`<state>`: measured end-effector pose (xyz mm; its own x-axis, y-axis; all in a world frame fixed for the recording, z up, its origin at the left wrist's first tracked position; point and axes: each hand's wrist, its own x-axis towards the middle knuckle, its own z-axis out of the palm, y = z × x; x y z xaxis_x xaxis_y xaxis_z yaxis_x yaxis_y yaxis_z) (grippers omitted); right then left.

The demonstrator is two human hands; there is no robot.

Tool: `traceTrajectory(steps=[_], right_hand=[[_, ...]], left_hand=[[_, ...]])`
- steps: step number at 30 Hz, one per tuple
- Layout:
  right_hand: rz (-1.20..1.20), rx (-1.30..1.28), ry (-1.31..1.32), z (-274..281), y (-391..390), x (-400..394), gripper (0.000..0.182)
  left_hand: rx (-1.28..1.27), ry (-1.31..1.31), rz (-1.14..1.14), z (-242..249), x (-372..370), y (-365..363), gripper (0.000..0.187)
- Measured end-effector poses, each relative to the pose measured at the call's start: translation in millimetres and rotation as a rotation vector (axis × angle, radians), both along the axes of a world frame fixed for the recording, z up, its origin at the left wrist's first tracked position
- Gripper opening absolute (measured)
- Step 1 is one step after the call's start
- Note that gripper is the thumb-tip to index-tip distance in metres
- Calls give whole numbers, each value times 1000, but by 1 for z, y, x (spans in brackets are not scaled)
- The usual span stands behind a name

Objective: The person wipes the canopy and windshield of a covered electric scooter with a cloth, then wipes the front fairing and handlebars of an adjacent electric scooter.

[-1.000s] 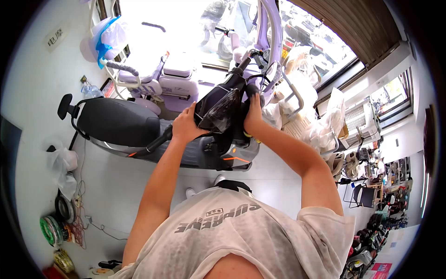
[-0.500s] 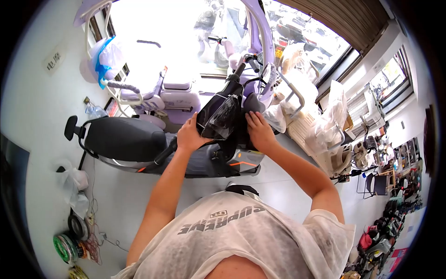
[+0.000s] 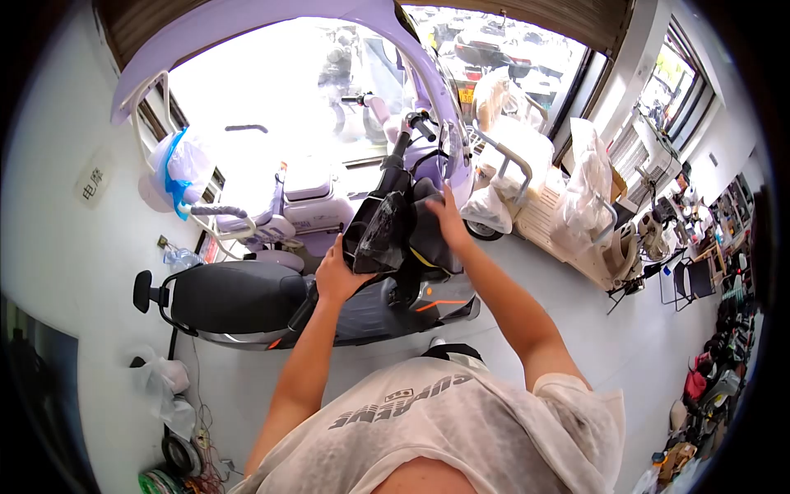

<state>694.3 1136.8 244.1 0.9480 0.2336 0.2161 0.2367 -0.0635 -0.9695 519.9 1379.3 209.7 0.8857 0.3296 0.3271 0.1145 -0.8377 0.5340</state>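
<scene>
A scooter with a black seat stands crosswise in front of me. My left hand wraps round the near side of its black handlebar cover, which has clear film on it. On the other side, my right hand grips the upper edge of a black front panel, thumb and fingers on either side. The panel tilts outward from the scooter and shows a yellow strip low down. Its rear side is hidden.
Beyond the scooter is a lilac vehicle with a curved canopy frame. At the right stands a beige cart-like vehicle partly wrapped in plastic. Cables and tyres lie by the left wall, and parts line the far right.
My right hand has moved up along the front panel, which now leans further out with its yellow strip showing. The left hand stays on the handlebar cover. The view has shifted.
</scene>
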Motion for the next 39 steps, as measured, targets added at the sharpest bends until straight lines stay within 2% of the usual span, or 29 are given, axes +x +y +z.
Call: traceTrajectory(steps=[1,2,3,5,9,12,14,17,19,20,22,26,28,29,31,34,37,39], right_hand=[[37,158,253,-1,-3,11,67],[170,438,679,19,-8,8,57],[165,445,681,19,-13,15,57],[197,188,583,18,-28,31,53],[211,26,568,-5,-30,42,57],[141,91,455,-44,-15,35,62],[122,139,514,-52,-14,20,59],[143,48,268,-137,-21,62,51],[-54,-791,-285,-149,-33,42,51],[-49,-804,-280,-161,-39,42,51],[-50,-623,-478,-188,-45,45,55],[-69,-602,-549,-178,-46,27,51],[-81,-438,-318,-153,-40,14,48],[-80,-427,-305,-142,-37,11,48],[-104,-370,-108,-127,-35,5,48],[-109,-308,-31,-120,-33,7,49],[-92,-277,-33,-127,-35,15,50],[-101,-254,8,-130,-36,19,50]], left_hand=[[5,7,-7,0,0,-1,121],[14,12,4,0,0,-1,121],[23,15,14,0,1,-1,121],[35,-7,0,-3,2,1,120],[49,-16,11,1,0,-2,119],[57,-30,-2,-1,1,-1,119],[57,-33,-1,-1,0,-2,119],[33,-16,-4,7,-2,-3,119],[-7,11,-7,5,0,-4,118],[32,-26,-9,0,1,-1,119],[71,-60,-9,-1,-1,0,119],[62,-17,-5,0,-1,0,119],[28,34,8,10,-5,-5,117],[-8,66,13,15,-4,-6,116],[-19,68,-3,17,-3,-5,115],[-108,16,-23,13,-4,-3,112],[-7,-13,-60,-1,-5,8,111],[-29,29,-58,3,-4,5,110]])
